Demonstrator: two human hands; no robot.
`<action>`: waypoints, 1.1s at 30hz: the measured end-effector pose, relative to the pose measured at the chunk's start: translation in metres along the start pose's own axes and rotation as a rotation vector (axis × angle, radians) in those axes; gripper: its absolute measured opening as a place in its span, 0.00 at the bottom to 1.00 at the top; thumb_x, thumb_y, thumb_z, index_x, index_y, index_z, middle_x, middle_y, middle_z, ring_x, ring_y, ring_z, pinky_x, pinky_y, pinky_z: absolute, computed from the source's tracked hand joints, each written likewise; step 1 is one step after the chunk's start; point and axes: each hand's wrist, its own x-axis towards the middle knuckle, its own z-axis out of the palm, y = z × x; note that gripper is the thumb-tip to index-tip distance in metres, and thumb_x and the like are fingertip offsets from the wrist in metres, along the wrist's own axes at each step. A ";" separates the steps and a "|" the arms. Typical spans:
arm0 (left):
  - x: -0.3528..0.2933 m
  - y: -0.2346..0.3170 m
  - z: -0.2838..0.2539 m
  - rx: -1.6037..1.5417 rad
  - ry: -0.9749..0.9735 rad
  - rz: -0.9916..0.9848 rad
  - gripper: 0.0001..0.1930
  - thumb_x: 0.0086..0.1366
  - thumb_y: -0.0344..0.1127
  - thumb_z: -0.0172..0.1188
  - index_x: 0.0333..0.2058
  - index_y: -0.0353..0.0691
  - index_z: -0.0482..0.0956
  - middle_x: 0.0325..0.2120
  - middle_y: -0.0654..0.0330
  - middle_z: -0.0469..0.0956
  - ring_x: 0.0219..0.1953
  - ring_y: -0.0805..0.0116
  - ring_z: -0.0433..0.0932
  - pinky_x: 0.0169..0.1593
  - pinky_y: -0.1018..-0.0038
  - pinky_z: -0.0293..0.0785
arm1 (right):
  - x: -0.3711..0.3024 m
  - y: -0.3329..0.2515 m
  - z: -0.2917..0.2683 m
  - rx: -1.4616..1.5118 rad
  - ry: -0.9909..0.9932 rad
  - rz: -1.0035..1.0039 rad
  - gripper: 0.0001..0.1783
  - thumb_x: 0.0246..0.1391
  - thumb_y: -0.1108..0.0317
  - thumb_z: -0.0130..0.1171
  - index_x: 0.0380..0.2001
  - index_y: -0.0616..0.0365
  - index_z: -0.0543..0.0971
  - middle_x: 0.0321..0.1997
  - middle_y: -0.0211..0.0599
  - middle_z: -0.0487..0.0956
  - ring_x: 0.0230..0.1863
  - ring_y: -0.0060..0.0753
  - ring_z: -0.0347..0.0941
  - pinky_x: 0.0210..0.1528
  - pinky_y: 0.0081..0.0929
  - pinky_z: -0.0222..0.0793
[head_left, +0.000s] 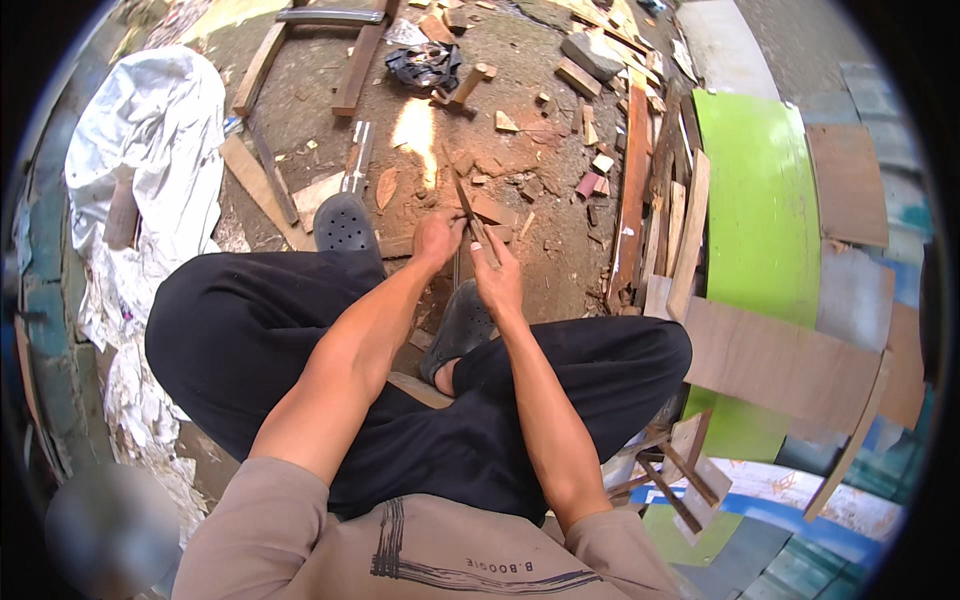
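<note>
My right hand (496,273) is wrapped round the pale handle of a long, narrow, dark-bladed knife (463,192). Its blade points away from me and a little to the left. Close beside it, my left hand (438,238) is closed with its fingertips near the blade's base; what they pinch, if anything, is too small to make out. Under and just beyond the hands lie short brown wood blocks (493,210) on ground dusted with reddish sawdust. My feet in dark clogs (345,224) rest on either side of the work spot.
A dark crumpled plastic bag (424,66) and a wooden frame (362,62) lie ahead. White cloth (150,130) spreads at left. Long planks (632,190) and a green panel (755,200) line the right. A grey stone (592,55) and wood scraps lie at the far right.
</note>
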 end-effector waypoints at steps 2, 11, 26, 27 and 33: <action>0.010 -0.008 -0.001 0.083 -0.012 0.018 0.14 0.64 0.46 0.64 0.43 0.47 0.88 0.38 0.47 0.85 0.42 0.45 0.84 0.48 0.56 0.79 | -0.005 0.000 0.001 0.036 0.007 0.029 0.29 0.62 0.56 0.61 0.64 0.56 0.76 0.57 0.55 0.81 0.59 0.47 0.79 0.61 0.35 0.70; 0.011 -0.006 -0.003 0.177 -0.114 0.127 0.17 0.69 0.46 0.61 0.49 0.43 0.87 0.42 0.47 0.86 0.46 0.51 0.86 0.51 0.63 0.78 | -0.131 -0.018 -0.068 0.120 0.065 0.028 0.28 0.63 0.58 0.58 0.65 0.52 0.73 0.48 0.60 0.82 0.47 0.64 0.80 0.53 0.47 0.75; 0.011 -0.004 0.013 0.026 -0.136 0.157 0.16 0.68 0.43 0.64 0.45 0.38 0.88 0.35 0.47 0.87 0.36 0.60 0.86 0.44 0.67 0.79 | -0.012 0.031 -0.003 0.260 0.228 -0.055 0.25 0.63 0.62 0.56 0.62 0.59 0.75 0.58 0.54 0.79 0.57 0.60 0.77 0.59 0.41 0.74; 0.018 -0.009 0.008 0.047 -0.138 0.122 0.16 0.68 0.44 0.64 0.45 0.38 0.88 0.35 0.47 0.87 0.37 0.59 0.86 0.45 0.66 0.79 | -0.014 0.019 -0.001 0.269 0.165 -0.003 0.26 0.63 0.62 0.56 0.62 0.58 0.75 0.58 0.54 0.79 0.57 0.60 0.76 0.60 0.41 0.74; 0.015 0.002 -0.004 0.178 -0.203 0.134 0.21 0.69 0.45 0.63 0.52 0.35 0.81 0.46 0.46 0.84 0.49 0.56 0.84 0.52 0.64 0.78 | -0.089 0.005 -0.043 0.263 0.043 0.121 0.27 0.64 0.62 0.56 0.65 0.55 0.73 0.59 0.53 0.79 0.58 0.60 0.76 0.61 0.42 0.73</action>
